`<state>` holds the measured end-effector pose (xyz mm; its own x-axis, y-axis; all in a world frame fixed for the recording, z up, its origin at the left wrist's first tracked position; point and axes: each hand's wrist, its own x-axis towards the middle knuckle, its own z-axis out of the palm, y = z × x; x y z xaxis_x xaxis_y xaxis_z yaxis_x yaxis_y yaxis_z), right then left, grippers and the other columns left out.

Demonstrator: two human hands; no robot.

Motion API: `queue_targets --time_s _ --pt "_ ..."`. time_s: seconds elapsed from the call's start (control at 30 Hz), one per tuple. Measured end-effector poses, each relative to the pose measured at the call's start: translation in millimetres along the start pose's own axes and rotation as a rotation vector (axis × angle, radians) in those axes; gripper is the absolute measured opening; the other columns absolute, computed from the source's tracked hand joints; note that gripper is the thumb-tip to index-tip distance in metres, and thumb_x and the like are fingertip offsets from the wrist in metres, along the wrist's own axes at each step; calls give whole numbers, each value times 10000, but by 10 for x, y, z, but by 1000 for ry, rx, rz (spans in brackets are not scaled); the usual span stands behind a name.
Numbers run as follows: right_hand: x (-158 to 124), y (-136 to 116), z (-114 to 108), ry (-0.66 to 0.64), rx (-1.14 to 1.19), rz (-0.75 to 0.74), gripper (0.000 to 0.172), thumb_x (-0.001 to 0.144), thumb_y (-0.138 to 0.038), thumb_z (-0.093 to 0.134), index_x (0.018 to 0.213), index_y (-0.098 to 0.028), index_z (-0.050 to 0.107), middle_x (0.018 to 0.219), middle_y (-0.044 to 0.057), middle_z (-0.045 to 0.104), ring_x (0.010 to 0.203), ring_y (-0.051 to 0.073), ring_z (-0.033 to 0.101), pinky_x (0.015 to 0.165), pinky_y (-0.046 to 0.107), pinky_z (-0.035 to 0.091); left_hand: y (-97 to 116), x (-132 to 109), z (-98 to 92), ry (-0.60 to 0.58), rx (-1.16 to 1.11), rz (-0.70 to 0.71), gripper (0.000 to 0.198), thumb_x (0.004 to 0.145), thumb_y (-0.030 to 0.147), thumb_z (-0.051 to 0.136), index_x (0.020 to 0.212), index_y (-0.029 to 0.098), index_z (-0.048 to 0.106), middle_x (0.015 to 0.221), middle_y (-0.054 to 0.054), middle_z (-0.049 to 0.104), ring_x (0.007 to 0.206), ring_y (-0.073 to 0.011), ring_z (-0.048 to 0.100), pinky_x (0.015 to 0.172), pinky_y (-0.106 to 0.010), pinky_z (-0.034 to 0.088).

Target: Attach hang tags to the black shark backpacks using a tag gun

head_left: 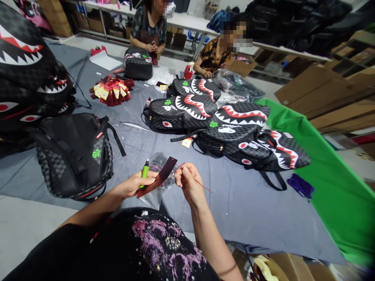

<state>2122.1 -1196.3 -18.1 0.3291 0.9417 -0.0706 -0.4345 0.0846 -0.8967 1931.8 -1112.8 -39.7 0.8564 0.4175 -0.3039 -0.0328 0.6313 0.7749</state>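
Spreading across the scene, a grey-covered table (237, 210) is bordered on the right by green sheeting (336, 195) and is occupied by shark-mouthed backpacks (227, 136), a black backpack (74, 158) at the left, a cluster of red tags (112, 91) and a clear plastic bag (154, 199). Near the table's close edge, a dark red strip (162, 175) and a smaller green marker (144, 175) are gripped together by the closed fingers of the left hand (131, 185), while a thin red cord (203, 187) is pinched between thumb and fingertips of the right hand (191, 184), just beside the strip's upper end.
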Motion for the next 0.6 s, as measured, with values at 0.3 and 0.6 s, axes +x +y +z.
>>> queue_targets --time_s 0.3,0.6 --pt "29 2 54 8 -29 3 280 840 -430 681 887 -204 521 699 -2 679 464 92 520 420 198 314 -107 11 -134 -254 -347 -197 355 810 225 621 1146 123 674 449 86 304 348 -19 118 358 -183 82" --pt "19 1 82 19 -74 -56 229 891 -385 632 908 -199 501 723 0 695 490 93 568 447 193 358 -123 2 -79 -181 -427 -274 414 899 97 306 1051 67 690 456 69 201 361 -21 80 383 -155 109"
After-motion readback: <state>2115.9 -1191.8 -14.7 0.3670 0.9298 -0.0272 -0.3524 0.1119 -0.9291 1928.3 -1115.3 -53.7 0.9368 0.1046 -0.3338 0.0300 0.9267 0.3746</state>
